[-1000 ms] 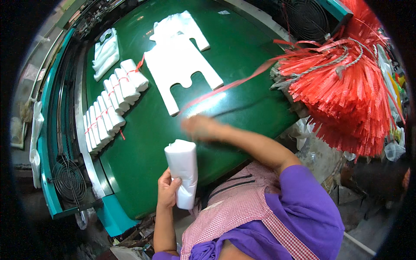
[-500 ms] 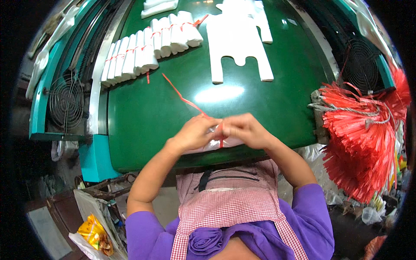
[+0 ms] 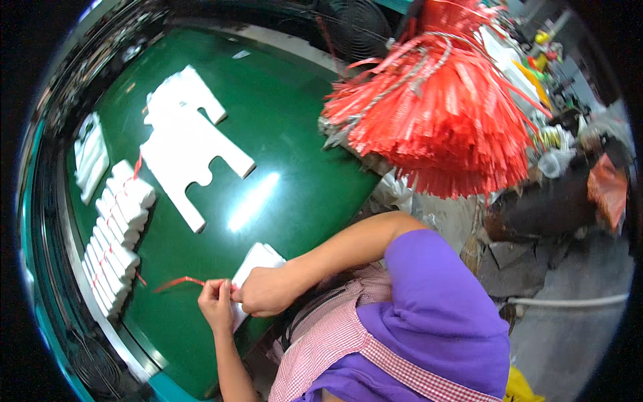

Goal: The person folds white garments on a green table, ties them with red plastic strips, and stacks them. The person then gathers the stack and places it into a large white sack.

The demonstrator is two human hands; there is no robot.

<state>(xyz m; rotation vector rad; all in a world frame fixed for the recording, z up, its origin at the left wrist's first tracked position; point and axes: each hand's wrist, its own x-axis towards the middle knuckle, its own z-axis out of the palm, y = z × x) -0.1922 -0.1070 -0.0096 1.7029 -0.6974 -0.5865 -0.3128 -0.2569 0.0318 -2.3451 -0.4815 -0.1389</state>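
A folded white bag bundle (image 3: 256, 261) lies at the near edge of the green table (image 3: 295, 154). My right hand (image 3: 266, 291) presses on it with closed fingers. My left hand (image 3: 216, 305) is just to its left, pinching a thin red string (image 3: 175, 283) that trails out to the left over the table. Both hands meet at the bundle's near end, and the string's path around the bundle is hidden under them.
A row of tied white bundles (image 3: 114, 238) lines the left side. A flat stack of white handled bags (image 3: 186, 144) lies further out, more white bundles (image 3: 90, 161) beyond. A thick bunch of red strings (image 3: 435, 107) hangs at upper right. A fan grille (image 3: 355, 27) stands behind.
The view has swung, so the table appears turned. The bundle, upright in my left hand a second ago, now lies on the table under both hands, with the red string pulled out leftward.
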